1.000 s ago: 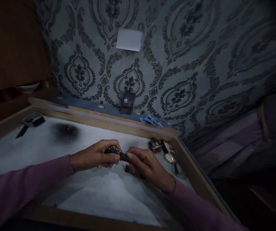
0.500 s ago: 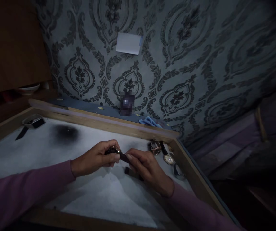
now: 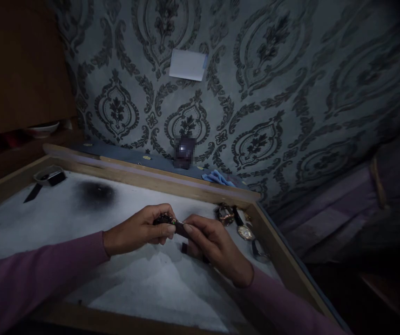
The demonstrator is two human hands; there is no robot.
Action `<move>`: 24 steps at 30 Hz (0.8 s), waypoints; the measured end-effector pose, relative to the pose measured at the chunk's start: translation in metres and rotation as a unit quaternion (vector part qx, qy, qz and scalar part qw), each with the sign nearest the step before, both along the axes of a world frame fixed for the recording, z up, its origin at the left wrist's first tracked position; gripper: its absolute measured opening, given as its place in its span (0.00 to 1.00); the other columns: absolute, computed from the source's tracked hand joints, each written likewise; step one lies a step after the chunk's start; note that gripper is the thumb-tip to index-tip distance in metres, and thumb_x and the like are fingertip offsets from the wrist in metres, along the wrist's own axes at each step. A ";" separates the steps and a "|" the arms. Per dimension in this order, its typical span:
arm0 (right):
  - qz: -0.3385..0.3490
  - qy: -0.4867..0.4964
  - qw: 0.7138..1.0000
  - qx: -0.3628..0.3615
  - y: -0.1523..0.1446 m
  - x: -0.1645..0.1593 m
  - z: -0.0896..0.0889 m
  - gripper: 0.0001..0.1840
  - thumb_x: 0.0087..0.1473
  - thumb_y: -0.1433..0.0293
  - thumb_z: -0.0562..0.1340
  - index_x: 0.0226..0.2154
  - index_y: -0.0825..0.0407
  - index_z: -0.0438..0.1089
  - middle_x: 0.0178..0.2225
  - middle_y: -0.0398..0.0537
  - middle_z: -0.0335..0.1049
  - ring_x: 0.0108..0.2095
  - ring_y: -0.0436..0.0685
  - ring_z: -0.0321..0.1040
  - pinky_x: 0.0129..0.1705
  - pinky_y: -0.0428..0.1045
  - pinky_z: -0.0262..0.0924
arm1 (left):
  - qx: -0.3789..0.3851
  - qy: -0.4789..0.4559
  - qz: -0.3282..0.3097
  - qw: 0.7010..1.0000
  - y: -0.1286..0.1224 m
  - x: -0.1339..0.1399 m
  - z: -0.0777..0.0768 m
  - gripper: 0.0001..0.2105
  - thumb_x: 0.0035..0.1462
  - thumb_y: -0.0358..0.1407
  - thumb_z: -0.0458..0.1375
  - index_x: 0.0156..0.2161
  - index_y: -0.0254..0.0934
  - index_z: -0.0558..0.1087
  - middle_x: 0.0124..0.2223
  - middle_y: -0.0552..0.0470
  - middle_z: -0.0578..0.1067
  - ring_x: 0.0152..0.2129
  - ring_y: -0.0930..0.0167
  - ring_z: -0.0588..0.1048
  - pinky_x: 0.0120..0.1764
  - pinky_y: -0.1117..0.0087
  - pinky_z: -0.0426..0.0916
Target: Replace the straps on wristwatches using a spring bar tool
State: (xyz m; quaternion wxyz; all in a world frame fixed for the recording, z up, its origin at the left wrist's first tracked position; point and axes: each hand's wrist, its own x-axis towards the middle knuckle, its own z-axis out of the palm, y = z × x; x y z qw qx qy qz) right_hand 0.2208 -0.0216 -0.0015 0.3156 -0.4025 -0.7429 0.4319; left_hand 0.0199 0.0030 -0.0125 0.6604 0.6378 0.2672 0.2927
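My left hand (image 3: pixel 140 230) is closed around the case of a wristwatch (image 3: pixel 166 218), whose shiny rim glints between thumb and fingers. From the case a dark strap (image 3: pixel 180 228) runs right, and my right hand (image 3: pixel 217 244) pinches it between thumb and fingertips. The two hands almost meet over the white surface of a wood-framed tray (image 3: pixel 116 279). Beneath my right hand shows a dark flat piece (image 3: pixel 186 248), partly hidden; I cannot tell whether it belongs to the same strap.
Several watches, among them a gold-rimmed one (image 3: pixel 244 232), lie along the tray's right side. At the far left corner sits a looped band with a dark block (image 3: pixel 51 177). A blue cloth (image 3: pixel 217 177) rests behind the wooden rim (image 3: pixel 144 179), beside a pixelated dark object (image 3: pixel 185 153).
The watch has turned very slightly in my fingers, with its glints shifted. Both hands keep nearly the same place and grip.
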 end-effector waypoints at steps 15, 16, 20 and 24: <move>-0.005 0.004 0.999 -0.052 0.003 0.001 0.005 0.24 0.59 0.54 0.57 0.29 0.58 0.73 0.16 0.40 0.62 0.16 0.45 0.50 0.17 0.42 0.44 | -0.001 0.014 0.021 1.000 -0.001 0.001 0.001 0.14 0.55 0.45 0.58 0.33 0.35 0.63 0.25 0.57 0.66 0.20 0.77 0.61 0.23 0.75 0.51; -0.004 0.003 0.999 -0.053 0.003 0.001 0.006 0.24 0.59 0.54 0.57 0.30 0.58 0.74 0.16 0.41 0.63 0.15 0.44 0.50 0.17 0.42 0.44 | -0.001 0.013 0.020 1.000 -0.001 0.001 0.001 0.14 0.55 0.45 0.58 0.33 0.35 0.63 0.25 0.57 0.67 0.20 0.77 0.61 0.23 0.75 0.51; -0.005 0.001 0.998 -0.056 0.002 0.001 0.006 0.24 0.59 0.54 0.57 0.31 0.58 0.74 0.17 0.42 0.64 0.15 0.44 0.50 0.16 0.41 0.44 | 0.000 0.012 0.014 1.000 -0.001 0.000 0.001 0.14 0.56 0.45 0.58 0.33 0.35 0.64 0.25 0.57 0.67 0.21 0.77 0.62 0.24 0.75 0.52; -0.005 0.001 0.999 -0.045 0.001 0.000 0.005 0.23 0.60 0.54 0.57 0.32 0.58 0.75 0.17 0.42 0.65 0.14 0.44 0.51 0.15 0.41 0.44 | 0.006 0.013 0.012 1.000 -0.001 0.000 0.002 0.14 0.57 0.45 0.57 0.33 0.35 0.63 0.24 0.57 0.66 0.21 0.77 0.61 0.23 0.75 0.52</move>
